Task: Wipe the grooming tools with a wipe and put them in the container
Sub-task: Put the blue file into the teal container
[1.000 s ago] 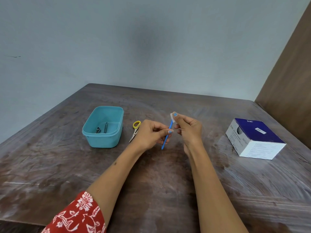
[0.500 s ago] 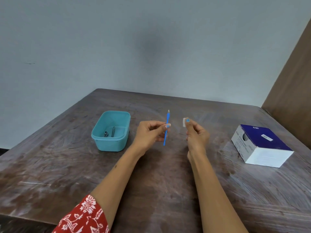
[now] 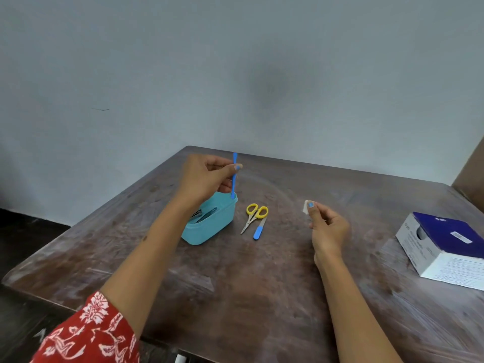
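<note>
Against a plain grey wall (image 3: pixel 235 74), the worn brown table (image 3: pixel 262 297) is filling the lower part of the view. Above it, the left hand (image 3: pixel 207 179) is pinching a thin blue stick (image 3: pixel 234 176) between thumb and fingertips, holding it nearly upright, with its lower tip hanging just over the far rim of the teal container (image 3: pixel 209 226). That container is sitting on the table under the hand, and a few dark metal tools (image 3: pixel 203 214) are lying inside it; what each one is cannot be told.

Just right of the container, a pair of scissors (image 3: pixel 253 217) with yellow handles is lying flat, blades pointing toward the near edge. A nail file (image 3: pixel 259 229) with a blue handle is lying beside them, touching or nearly touching.

Farther right, well apart from the left hand, the right hand (image 3: pixel 327 229) is pinching a small white wipe (image 3: pixel 305 207) between thumb and forefinger, raised above the table with the other fingers curled in.

At the right edge, a blue and white box (image 3: pixel 445 250) is resting on the table. A red floral sleeve (image 3: pixel 89 334) is covering the left upper arm at the bottom.
</note>
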Motion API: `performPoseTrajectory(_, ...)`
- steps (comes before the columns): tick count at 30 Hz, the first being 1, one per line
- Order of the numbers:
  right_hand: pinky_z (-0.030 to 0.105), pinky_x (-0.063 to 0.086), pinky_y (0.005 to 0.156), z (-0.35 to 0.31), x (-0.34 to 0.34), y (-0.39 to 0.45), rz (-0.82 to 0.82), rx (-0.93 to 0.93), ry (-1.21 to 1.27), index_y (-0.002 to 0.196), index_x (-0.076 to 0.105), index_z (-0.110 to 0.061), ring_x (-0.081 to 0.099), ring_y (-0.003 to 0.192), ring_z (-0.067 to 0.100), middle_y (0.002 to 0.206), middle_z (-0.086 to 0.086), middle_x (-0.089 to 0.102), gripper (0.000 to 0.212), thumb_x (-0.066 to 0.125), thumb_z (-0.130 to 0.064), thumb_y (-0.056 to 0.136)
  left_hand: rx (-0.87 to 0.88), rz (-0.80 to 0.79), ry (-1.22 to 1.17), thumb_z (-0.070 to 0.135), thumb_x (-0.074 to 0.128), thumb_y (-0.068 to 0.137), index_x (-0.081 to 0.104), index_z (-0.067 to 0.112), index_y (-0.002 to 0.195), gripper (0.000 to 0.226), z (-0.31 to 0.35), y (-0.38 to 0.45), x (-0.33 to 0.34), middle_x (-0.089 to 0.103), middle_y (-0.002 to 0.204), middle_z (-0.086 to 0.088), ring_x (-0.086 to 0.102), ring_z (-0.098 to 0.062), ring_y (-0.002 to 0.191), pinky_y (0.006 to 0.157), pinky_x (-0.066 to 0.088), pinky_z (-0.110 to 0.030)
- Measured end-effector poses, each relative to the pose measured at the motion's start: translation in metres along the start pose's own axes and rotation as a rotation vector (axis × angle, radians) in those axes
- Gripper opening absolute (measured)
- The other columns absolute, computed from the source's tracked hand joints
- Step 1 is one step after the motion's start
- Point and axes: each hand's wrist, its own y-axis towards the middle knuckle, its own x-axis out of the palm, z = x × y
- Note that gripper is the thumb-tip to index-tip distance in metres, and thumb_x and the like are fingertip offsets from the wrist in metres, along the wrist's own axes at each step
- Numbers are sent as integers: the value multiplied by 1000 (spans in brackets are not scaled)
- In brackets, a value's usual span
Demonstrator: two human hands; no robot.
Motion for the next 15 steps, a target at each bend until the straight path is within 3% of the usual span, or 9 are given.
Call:
performPoseTrajectory(4,11,43,52,1,-1,0,-5,-5,-18,89,70,-23,47,52,1,69,-11,65,5,68,-21,84,18,19,345,19,73,78,70,12,87,12,-5,10,-17,69,71,-4,61,-10,54,50,52,-15)
performPoseTrajectory(7,12,44,53,0,-1,0,-9,-9,-22,89,69,-22,48,56,6,71,-10,64,5,68,-20,85,14,-52,765,27,72,78,73,19,91,16,-15,14,-24,72,85,-3,65,-16,76,69,51,-26)
performPoseTrajectory(9,17,45,57,0,-1,0,-13,-6,-20,89,70,-21,49,57,8,71,-10,65,5,68,-20,85,-14,-63,934,30,71,78,73,22,92,17,-20,12,-25,71,92,-1,61,-18,82,70,46,-29)
performPoseTrajectory(15,18,44,56,-1,-1,0,-17,4,-30,88,70,-21,46,50,2,68,-9,64,3,68,-21,85,-97,-113,1132,34,72,76,72,23,85,15,-34,12,-20,70,88,0,62,-21,81,64,44,-30)
